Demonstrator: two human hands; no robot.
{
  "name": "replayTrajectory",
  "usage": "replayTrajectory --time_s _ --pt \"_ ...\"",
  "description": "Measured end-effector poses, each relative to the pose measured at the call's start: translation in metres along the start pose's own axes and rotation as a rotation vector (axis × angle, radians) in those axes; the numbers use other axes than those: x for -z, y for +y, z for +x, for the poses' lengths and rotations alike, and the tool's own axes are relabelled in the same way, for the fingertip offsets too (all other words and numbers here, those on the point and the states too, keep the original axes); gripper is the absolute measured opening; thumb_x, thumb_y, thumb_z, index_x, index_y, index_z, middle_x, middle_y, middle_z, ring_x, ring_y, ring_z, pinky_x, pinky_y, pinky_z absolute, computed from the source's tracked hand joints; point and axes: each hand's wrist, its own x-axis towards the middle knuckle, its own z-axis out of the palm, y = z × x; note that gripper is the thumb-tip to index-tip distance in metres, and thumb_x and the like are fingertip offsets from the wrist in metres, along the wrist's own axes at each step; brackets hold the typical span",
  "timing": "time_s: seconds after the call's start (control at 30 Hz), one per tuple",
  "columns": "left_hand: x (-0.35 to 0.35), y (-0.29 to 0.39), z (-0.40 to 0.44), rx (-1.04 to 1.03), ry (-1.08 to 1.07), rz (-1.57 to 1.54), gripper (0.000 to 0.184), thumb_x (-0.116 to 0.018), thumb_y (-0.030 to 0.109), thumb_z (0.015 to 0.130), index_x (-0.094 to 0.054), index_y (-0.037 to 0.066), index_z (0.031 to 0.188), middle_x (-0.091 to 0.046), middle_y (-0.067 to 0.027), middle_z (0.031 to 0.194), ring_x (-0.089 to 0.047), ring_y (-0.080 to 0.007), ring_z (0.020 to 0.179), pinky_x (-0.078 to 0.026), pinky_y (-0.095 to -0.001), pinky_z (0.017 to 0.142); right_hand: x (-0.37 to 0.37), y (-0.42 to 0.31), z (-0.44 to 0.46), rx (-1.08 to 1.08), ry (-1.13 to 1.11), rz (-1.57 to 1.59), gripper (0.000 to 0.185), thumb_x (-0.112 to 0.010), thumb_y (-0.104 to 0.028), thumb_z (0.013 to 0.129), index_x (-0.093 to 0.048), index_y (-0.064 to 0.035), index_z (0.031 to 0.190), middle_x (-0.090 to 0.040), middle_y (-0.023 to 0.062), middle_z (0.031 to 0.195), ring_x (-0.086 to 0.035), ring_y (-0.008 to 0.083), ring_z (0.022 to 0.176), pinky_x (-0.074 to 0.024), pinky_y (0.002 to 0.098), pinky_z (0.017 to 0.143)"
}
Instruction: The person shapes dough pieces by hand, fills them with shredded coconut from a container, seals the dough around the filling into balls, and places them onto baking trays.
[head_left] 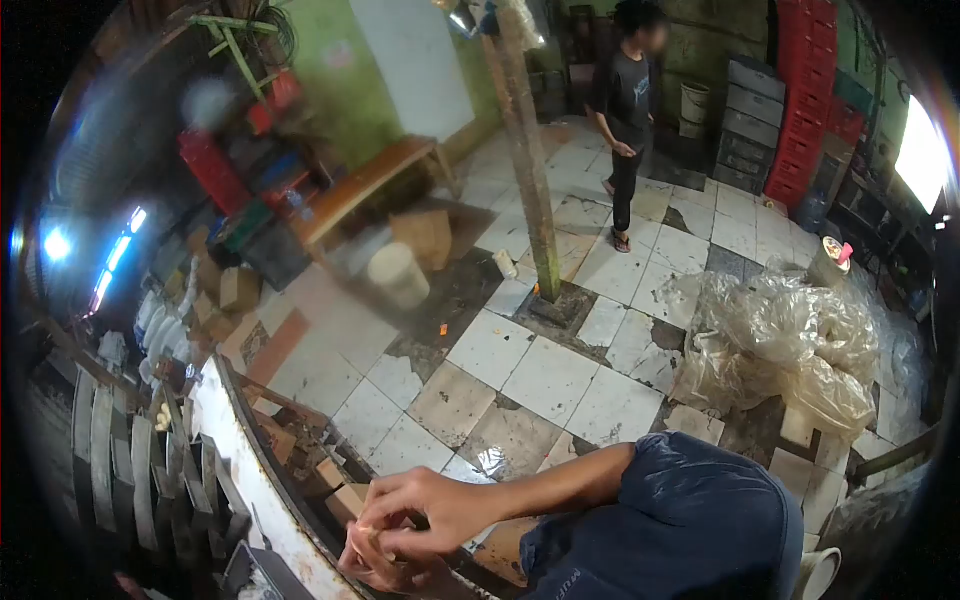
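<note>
Right hand (430, 505) curled, fingertips bent down onto left hand (383, 568); left half-closed beneath, partly hidden. Whether anything small sits between fingers, cannot tell. Both hands touching, just beside rusty-edged white ledge (247, 455); wood scraps (278, 437) near, past ledge's dark rim. Row of curved slats (103, 455) on ledge's other side. Beyond, tiled floor (540, 378) with wooden post (524, 150), pale bucket (398, 275), bench (372, 188), heap of clear plastic (790, 335). Another person (630, 105) standing near stacked red crates (800, 100).
</note>
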Motion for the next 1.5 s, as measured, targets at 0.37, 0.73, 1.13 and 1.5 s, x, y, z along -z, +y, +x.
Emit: replayTrajectory --time_s 0.37,0.73,1.13,1.5 --pt "0.076 0.047 -0.094 0.533 -0.03 -1.362 0.05 -0.037 0.044 0.098 -0.043 0.006 0.129 -0.043 -0.0134 0.125 -0.047 -0.0282 0.114 -0.042 -0.0421 0.097 -0.027 -0.078 -0.102 0.115 -0.035 -0.084 0.023 -0.073 -0.009 0.081 -0.068 -0.0062 0.104 -0.063 0.009 0.098 -0.064 0.0232 0.084 -0.0514 0.0321 0.068" --pt "0.069 0.124 -0.069 0.359 0.119 -0.683 0.056 -0.06 0.036 0.087 -0.045 -0.004 0.123 -0.047 -0.019 0.113 -0.046 -0.0265 0.103 -0.039 -0.0371 0.087 0.003 -0.109 -0.148 0.264 0.079 -0.151 0.038 -0.07 -0.002 0.08 -0.063 0.0013 0.117 -0.066 0.0184 0.105 -0.067 0.0334 0.095 -0.0536 0.0369 0.081" --pt "-0.022 0.171 -0.051 0.222 -0.163 -1.0 0.045 -0.066 0.037 0.089 -0.045 0.005 0.065 -0.043 -0.0033 0.065 -0.043 -0.0158 0.066 -0.039 -0.03 0.063 0.122 -0.082 -0.183 -0.065 -0.123 -0.424 0.018 -0.061 -0.016 0.089 -0.067 -0.0011 0.097 -0.062 0.0183 0.113 -0.06 0.0337 0.101 -0.0473 0.0439 0.089" --pt "-0.054 0.169 -0.078 0.59 -0.461 -0.793 0.047 -0.06 0.028 0.092 -0.044 0.002 0.057 -0.044 -0.002 0.054 -0.04 -0.0132 0.052 -0.032 -0.0299 0.05 0.3 0.147 -0.445 -1.096 0.032 -1.095 0.035 -0.063 -0.024 0.066 -0.068 -0.0059 0.096 -0.068 0.021 0.089 -0.065 0.0395 0.087 -0.0524 0.0496 0.077"
